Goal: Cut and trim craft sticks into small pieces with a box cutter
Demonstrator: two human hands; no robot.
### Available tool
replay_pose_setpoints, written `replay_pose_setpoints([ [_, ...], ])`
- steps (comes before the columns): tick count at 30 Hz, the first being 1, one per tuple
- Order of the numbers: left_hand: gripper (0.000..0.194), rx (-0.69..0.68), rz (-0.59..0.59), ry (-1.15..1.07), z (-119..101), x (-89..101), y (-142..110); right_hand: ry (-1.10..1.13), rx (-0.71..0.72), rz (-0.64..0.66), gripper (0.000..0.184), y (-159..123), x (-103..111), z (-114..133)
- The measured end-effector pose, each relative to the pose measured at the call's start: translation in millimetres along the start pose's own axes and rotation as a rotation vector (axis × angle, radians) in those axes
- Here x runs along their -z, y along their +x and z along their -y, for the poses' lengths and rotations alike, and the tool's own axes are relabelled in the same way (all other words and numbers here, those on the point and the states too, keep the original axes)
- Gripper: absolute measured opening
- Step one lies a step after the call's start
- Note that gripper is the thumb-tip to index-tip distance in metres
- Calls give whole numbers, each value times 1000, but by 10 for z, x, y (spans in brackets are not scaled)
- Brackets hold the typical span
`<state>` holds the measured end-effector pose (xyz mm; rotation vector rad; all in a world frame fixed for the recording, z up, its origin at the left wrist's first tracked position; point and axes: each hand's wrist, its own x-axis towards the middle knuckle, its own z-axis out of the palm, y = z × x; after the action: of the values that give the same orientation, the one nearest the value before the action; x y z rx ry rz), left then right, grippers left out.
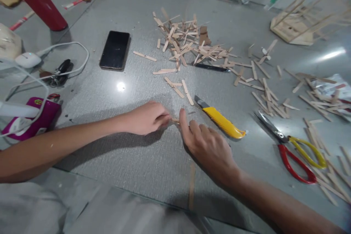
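My left hand [148,117] lies on the grey table [137,161], fingers pinched on the end of a small wooden stick piece [176,120]. My right hand [204,142] meets it from the right, thumb and fingers closing on the same piece. A yellow utility knife [221,119] lies just right of my right hand, blade pointing up-left. A few loose wooden sticks [181,89] lie just beyond my hands.
A heap of cut wooden sticks [186,42] lies farther back. A black phone [115,49] rests at left. Red-and-yellow scissors [296,150] and more sticks lie at right. A stick-built model [296,25] stands far right. Cables, a mouse [27,59] and a magenta device [33,120] crowd the left edge.
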<state>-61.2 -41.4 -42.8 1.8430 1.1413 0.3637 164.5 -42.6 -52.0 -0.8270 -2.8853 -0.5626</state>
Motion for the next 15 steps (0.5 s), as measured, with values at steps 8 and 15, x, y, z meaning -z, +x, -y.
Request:
replay_pose_setpoints([
  [8, 33, -2, -7, -28, -14, 17, 2, -136, -14, 62, 33, 34, 62, 55],
  [15, 32, 2, -4, -30, -3, 12, -2, -129, -1, 128, 27, 14, 43, 55],
])
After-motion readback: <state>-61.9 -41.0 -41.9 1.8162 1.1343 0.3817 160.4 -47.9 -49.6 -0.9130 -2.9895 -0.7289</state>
